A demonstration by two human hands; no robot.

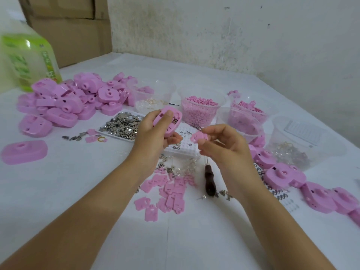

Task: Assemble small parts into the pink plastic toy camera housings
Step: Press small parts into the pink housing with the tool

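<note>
Two bare forearms [87, 211] reach up from the lower edge over the white surface [58, 201]. The left grip [155, 131] is wrapped round a pink housing [168, 123], thumb across its top, holding it raised and tilted so its inner side faces the other hand. Just beside it, not touching, the right grip [224, 147] pinches a small pink plate [197, 137] between thumb and fingertips, its edge turned toward the housing. The plate is not yet seated, and fitting it looks like the step in hand.

Directly beneath both grips lie a white grid block [185, 141], a scatter of flat pink plates [171, 190] and a dark-handled tool [209, 182]. Beyond the left grip sits a tray of small metal pieces [122, 123]. Beyond the right grip stand clear tubs, one of them full of pink pellets [200, 110].

Well to the outside of the left grip is a large heap of housings [74, 100], with a lone housing [24, 152] nearer. Outside the right grip a shorter row of housings [282, 174] runs along the surface. If the heap is the waiting stock and the row the finished ones, most of the work remains. The view does not show which pile is which.
</note>
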